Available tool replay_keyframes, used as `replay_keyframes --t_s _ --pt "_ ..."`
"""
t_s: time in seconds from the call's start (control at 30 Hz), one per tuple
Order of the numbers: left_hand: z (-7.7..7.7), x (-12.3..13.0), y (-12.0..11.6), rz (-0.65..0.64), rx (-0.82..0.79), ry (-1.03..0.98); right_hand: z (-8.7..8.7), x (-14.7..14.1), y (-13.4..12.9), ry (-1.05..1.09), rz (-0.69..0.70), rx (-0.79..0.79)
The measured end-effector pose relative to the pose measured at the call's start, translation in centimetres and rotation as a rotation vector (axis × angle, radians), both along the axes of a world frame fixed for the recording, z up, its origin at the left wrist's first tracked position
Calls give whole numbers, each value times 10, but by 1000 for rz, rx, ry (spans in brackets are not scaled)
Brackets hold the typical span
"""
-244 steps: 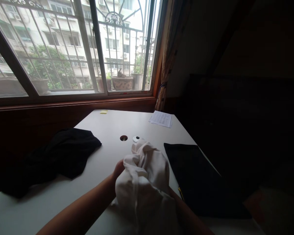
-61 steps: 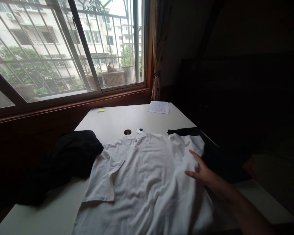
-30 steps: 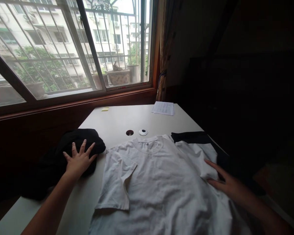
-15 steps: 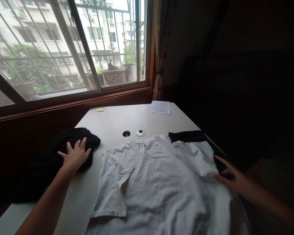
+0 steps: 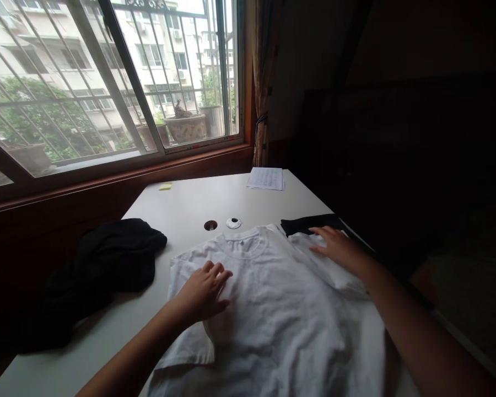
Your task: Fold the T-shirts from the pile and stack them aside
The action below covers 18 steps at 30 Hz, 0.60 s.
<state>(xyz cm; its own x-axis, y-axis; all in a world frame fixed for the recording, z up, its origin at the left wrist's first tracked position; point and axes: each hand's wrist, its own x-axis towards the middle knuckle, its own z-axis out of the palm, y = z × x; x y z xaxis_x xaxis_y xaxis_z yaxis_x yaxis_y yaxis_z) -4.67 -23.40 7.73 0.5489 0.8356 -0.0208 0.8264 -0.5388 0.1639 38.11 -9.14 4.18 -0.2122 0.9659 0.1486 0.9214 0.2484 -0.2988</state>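
Observation:
A white T-shirt (image 5: 268, 309) lies spread on the white table (image 5: 190, 204), its collar toward the far side and its cloth wrinkled. Over its left sleeve area is my left hand (image 5: 206, 289), fingers apart and slightly curled, holding nothing; whether it touches the cloth I cannot tell. My right hand (image 5: 337, 248) is at the shirt's right sleeve, fingers stretched toward the left, with no cloth visibly gripped. Just beyond that sleeve lies a folded black cloth (image 5: 301, 224), partly hidden by my right hand and the shirt.
A crumpled black garment (image 5: 116, 256) hangs over the table's left edge. Farther back are a round cable hole (image 5: 210, 225), a white round cap (image 5: 233, 223), printed papers (image 5: 266, 178) and yellow sticky notes (image 5: 165, 187). A barred window (image 5: 149, 82) stands behind.
My left hand has left the black garment and moved right, over the white T-shirt. My right hand has moved up and left along the shirt's right sleeve. The view has shifted slightly.

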Motion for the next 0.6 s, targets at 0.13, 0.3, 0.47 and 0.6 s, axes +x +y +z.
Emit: replay_keyframes --t_s 0.13,0.3,0.47,0.6 --pt "-12 -16 -8 82 -90 -21 -19 5 5 -48 -60 -43" --pt "-10 -70 -13 287 -62 -267 -33 12 3 -12 -13 -24" --pt "20 -158 -25 538 214 -335 -29 10 0 97 100 74" --pt "42 -212 -45 820 366 -198 -16 3 -4 244 92 179"
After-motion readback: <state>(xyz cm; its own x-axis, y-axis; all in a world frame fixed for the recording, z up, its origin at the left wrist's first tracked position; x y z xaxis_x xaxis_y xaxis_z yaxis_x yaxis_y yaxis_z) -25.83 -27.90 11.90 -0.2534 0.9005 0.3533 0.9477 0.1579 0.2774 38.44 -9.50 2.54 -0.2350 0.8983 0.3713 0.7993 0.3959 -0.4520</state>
